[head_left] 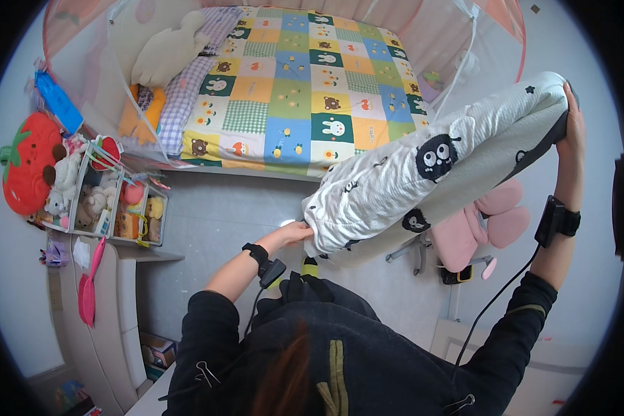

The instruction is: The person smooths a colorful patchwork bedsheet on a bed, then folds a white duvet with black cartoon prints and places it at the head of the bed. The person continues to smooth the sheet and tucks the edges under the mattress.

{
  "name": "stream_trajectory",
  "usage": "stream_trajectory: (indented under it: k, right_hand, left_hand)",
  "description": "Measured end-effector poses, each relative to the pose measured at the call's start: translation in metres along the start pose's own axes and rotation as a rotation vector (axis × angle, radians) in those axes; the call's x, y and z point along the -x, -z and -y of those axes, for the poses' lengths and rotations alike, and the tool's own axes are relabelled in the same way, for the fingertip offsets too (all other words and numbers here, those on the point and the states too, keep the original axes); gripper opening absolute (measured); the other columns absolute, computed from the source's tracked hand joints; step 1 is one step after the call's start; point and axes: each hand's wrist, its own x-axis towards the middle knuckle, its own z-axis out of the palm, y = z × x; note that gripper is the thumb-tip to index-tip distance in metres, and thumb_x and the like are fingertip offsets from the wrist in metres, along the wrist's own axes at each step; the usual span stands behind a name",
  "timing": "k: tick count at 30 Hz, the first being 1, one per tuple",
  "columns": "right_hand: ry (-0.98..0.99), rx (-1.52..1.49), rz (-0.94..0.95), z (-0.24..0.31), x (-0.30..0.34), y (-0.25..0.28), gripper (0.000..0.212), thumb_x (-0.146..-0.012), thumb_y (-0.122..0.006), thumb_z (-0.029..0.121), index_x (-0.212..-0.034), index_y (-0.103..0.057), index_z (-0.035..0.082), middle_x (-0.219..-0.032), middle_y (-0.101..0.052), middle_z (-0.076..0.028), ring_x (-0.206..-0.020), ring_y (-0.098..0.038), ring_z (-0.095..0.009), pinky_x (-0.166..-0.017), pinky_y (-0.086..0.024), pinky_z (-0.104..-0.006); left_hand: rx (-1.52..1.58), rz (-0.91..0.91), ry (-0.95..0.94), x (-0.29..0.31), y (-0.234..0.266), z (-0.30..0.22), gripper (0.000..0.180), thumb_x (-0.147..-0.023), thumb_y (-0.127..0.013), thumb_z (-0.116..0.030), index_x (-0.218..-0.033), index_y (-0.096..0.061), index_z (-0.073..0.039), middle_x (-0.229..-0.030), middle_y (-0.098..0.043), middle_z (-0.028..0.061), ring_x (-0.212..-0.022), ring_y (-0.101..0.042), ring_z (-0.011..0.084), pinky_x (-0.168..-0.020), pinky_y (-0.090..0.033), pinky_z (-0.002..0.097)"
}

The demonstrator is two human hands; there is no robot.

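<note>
A white quilted blanket (388,184) with black cartoon figures is stretched out in front of me in a long fold, slanting from low in the middle up to the right. Its upper side is puckered, and a smoother, paler face shows beneath. My left hand (295,234) pinches the near left corner, fingers closed on the cloth. At the far right end, my right hand (573,125) grips the other end; some of its fingers are hidden by the fold. The blanket hangs above the floor, covering part of the bed's front edge and a pink chair (457,239).
Ahead stands a bed with a colourful patchwork cover (284,90) under a net canopy (83,41). To the left are storage bins (128,201) of plush toys, a red strawberry cushion (31,163) and a pink hairbrush (88,298). A cable runs along my right arm.
</note>
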Motion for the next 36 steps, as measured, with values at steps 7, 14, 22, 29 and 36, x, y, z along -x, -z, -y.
stream_trajectory:
  k: [7, 14, 22, 29, 36]
  right_hand:
    - [0.044, -0.021, -0.028, 0.005, 0.021, -0.007, 0.034, -0.089, -0.058, 0.033, -0.104, -0.06, 0.002, -0.09, -0.064, -0.006, -0.078, -0.061, -0.014, -0.069, -0.049, -0.0269]
    - [0.024, 0.027, -0.114, -0.012, 0.025, 0.009, 0.033, -0.09, -0.057, 0.031, -0.104, -0.059, 0.001, -0.093, -0.062, -0.006, -0.083, -0.06, -0.014, -0.072, -0.048, -0.0278]
    - [0.108, 0.107, -0.005, -0.064, 0.036, 0.012, 0.039, -0.088, -0.059, 0.034, -0.108, -0.058, 0.0, -0.098, -0.061, -0.006, -0.088, -0.056, -0.013, -0.079, -0.044, -0.0269]
    - [0.032, 0.053, 0.049, -0.108, 0.022, 0.019, 0.038, -0.092, -0.054, 0.032, -0.114, -0.057, 0.0, -0.105, -0.06, -0.007, -0.094, -0.056, -0.015, -0.084, -0.044, -0.0279]
    - [-0.069, 0.034, 0.031, -0.148, -0.013, 0.037, 0.041, -0.092, -0.053, 0.032, -0.118, -0.054, 0.0, -0.112, -0.059, -0.01, -0.104, -0.055, -0.018, -0.09, -0.042, -0.0296]
  left_hand:
    - [0.599, 0.219, -0.134, -0.035, -0.023, -0.031, 0.044, -0.093, -0.046, -0.018, -0.131, -0.038, 0.003, -0.129, -0.05, 0.0126, -0.115, -0.052, 0.022, -0.097, -0.042, 0.034]
    - [0.285, -0.082, -0.318, 0.025, 0.136, -0.026, 0.038, -0.088, -0.058, -0.018, -0.121, -0.051, 0.0, -0.112, -0.06, 0.0058, -0.097, -0.058, 0.0127, -0.082, -0.047, 0.0282]
    - [0.567, -0.867, -0.406, 0.136, 0.307, -0.046, 0.016, -0.089, -0.061, -0.022, -0.093, -0.052, -0.01, -0.082, -0.057, 0.0013, -0.076, -0.053, 0.0117, -0.066, -0.044, 0.0296]
    - [0.37, -1.185, -0.569, 0.203, 0.336, -0.041, 0.019, -0.089, -0.059, -0.023, -0.077, -0.054, -0.009, -0.071, -0.051, -0.0016, -0.067, -0.044, 0.0096, -0.061, -0.039, 0.027]
    - [0.653, -1.573, -0.644, 0.25, 0.341, -0.002, 0.018, -0.087, -0.061, -0.018, -0.077, -0.052, -0.007, -0.068, -0.054, 0.0001, -0.069, -0.052, 0.0108, -0.063, -0.045, 0.0279]
